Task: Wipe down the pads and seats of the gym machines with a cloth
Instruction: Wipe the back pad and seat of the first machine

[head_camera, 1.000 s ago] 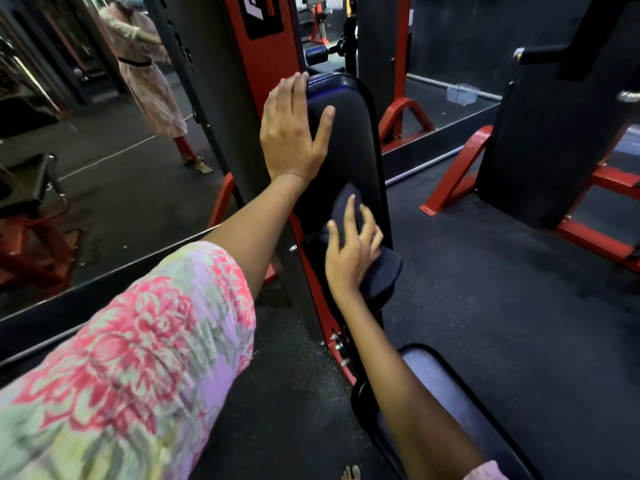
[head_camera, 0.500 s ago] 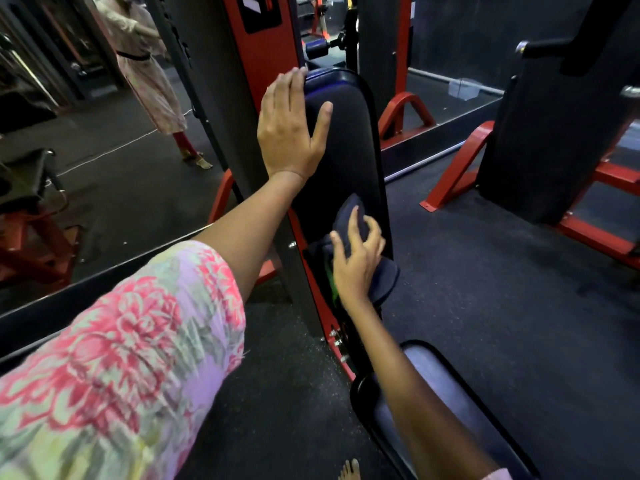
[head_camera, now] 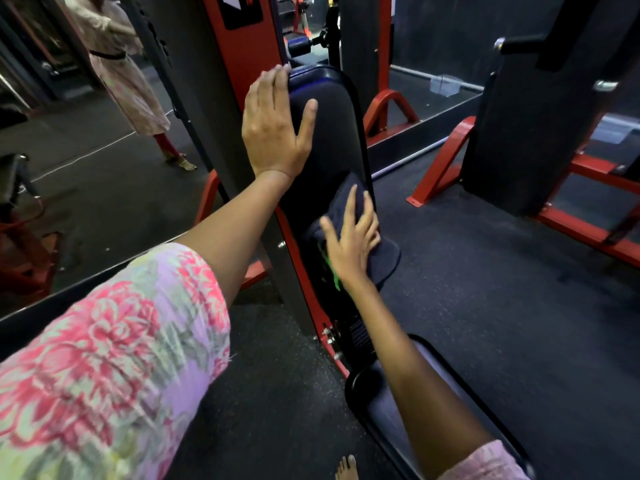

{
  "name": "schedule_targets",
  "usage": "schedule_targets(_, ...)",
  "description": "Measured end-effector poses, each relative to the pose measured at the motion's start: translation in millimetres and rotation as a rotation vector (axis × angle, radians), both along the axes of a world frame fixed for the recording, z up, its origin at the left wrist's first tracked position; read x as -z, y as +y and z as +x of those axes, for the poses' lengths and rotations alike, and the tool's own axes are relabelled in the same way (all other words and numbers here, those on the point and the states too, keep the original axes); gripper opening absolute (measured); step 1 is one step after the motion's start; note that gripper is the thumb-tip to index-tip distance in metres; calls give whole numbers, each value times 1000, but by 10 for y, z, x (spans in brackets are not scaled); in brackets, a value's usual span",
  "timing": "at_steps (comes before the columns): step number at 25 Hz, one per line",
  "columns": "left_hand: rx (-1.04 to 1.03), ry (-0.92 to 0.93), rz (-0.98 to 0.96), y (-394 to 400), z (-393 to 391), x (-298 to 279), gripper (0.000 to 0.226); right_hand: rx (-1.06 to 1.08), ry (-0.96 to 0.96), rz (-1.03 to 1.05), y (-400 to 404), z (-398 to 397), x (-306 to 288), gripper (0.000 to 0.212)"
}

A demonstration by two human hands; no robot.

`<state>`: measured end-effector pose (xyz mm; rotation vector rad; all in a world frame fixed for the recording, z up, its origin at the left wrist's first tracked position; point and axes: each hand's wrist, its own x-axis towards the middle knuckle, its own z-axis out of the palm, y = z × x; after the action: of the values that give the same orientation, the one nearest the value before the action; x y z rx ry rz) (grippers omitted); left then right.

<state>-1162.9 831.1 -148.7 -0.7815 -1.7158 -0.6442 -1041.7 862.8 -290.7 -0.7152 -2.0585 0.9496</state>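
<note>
Two flat hands: left hand (head_camera: 275, 128) braces one back pad (head_camera: 327, 133); right hand (head_camera: 351, 239) presses one cloth (head_camera: 381, 258).

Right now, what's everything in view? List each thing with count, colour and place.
back pad: 1, black, upright on the machine, centre.
cloth: 1, dark, pressed against the back pad's lower part.
seat: 1, black, below the back pad.
machine frame: 1, red and grey, left of the back pad.
second machine: 1, black with red base, right.
mirror: 1, left wall, reflecting a person.
floor: dark.
left hand: flat on the back pad's top.
right hand: spread on the cloth.
</note>
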Motion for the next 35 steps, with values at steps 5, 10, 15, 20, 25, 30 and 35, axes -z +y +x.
schedule_targets(5,1,-15,-7,8,20,-10,59,160,-138,-350,-42,65,422,71)
schedule_targets(10,10,-19,-14,2,19,-21,64,203,-3,-116,-217,-220,-150,66)
schedule_targets(15,0,-14,-20,-22,11,-23,58,167,-66,-5,-310,-22,458,67)
schedule_targets(20,0,-17,-20,-1,34,-22,53,350,-40,-640,129,-270,-59,58)
schedule_targets(25,13,-26,-36,-12,49,-4,61,155,70,143,-212,-141,87,69)
schedule_targets(30,-54,117,-229,-50,47,-33,57,326,6,-575,45,-92,481,56)
schedule_targets(35,156,510,-826,-86,99,78,55,254,84,-202,-122,-173,52,65)
